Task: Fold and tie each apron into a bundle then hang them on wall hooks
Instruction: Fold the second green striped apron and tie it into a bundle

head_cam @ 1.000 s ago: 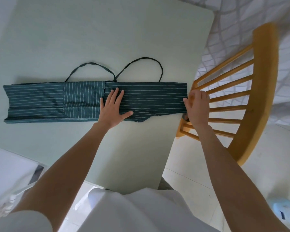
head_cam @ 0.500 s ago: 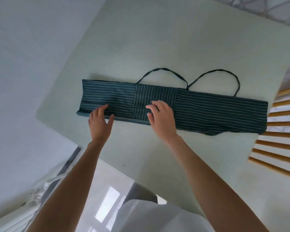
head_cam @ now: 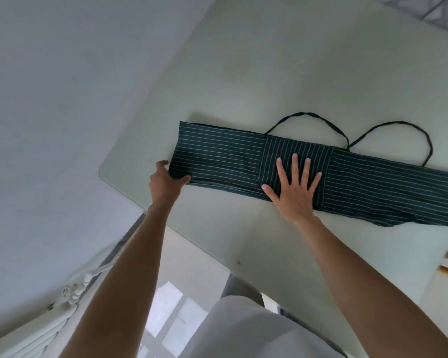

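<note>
Apron (head_cam: 217, 156): dark green with thin white pinstripes, folded lengthwise into one long narrow band. Lying flat on pale green surface (head_cam: 295, 73), running from near the left corner out past the right frame edge. Stripes lengthwise on left and right sections, crosswise on a middle panel. Two thin dark ties (head_cam: 318, 117) looped in arcs off the far long edge. Near edge bulging unevenly toward the right. Left end pinched at its near corner by left hand (head_cam: 164, 180). Middle panel pressed flat under right hand (head_cam: 294, 189), fingers spread.
</note>
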